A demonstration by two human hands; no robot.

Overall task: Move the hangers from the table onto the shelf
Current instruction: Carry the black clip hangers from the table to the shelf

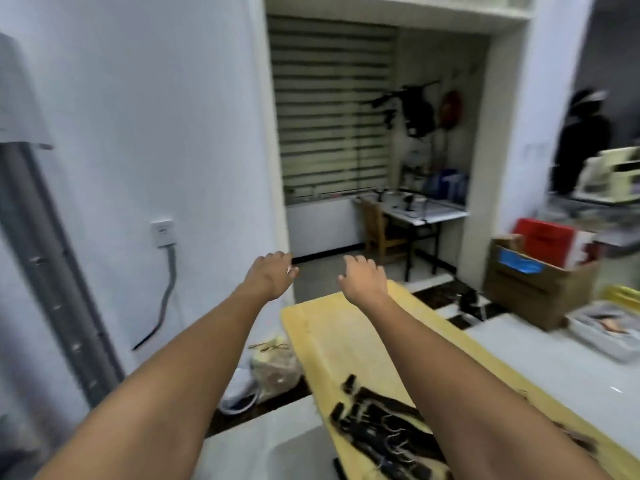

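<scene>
A pile of black clip hangers [375,427] with metal hooks lies on the near part of a long yellow table [332,337]. Both my arms reach forward above the table. My left hand [272,273] hangs in the air past the table's far left corner, fingers loosely curled, holding nothing. My right hand [363,277] hovers over the table's far end, fingers relaxed and empty. My right forearm crosses over part of the hanger pile. No shelf is clearly in view; the picture is blurred by motion.
A white wall [138,133] and a grey pipe [45,271] stand at left. A bag [273,368] and a white shoe [240,393] lie on the floor beside the table. Cardboard box [533,282] at right. A doorway ahead opens onto a desk [426,213].
</scene>
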